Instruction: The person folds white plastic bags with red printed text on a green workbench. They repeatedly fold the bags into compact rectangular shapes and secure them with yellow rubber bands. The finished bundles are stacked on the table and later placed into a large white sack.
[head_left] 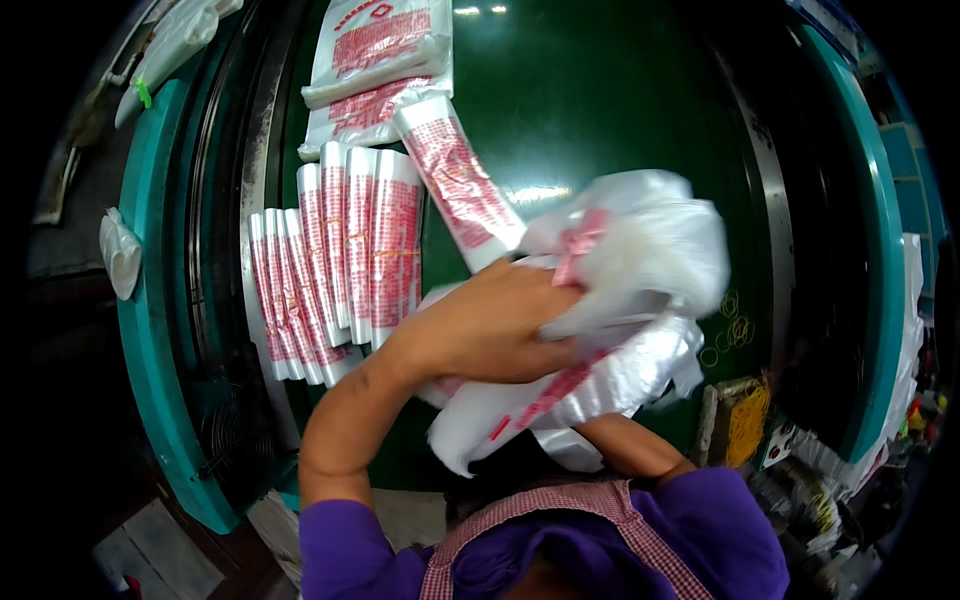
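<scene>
My left hand [505, 325] is closed on a loose bunch of white plastic bags [650, 240] with pink-red print, held over the green work surface. Motion blurs the bunch, and its folds cover my fingertips. From the lower right my right forearm [635, 447] reaches under the bags, which hide that hand. Just beyond my left hand lies one flat folded bundle of printed bags [458, 180], slanting toward the bunch. Several narrow folded bundles [345, 250], some banded round the middle, lie side by side to the left of my wrist.
Wider stacks of printed bags [380, 50] lie at the far left of the green surface [610, 110]. Rubber bands [738, 330] are scattered at the right, near a container of yellow bands [748, 425]. Teal machine frames [160, 300] flank both sides.
</scene>
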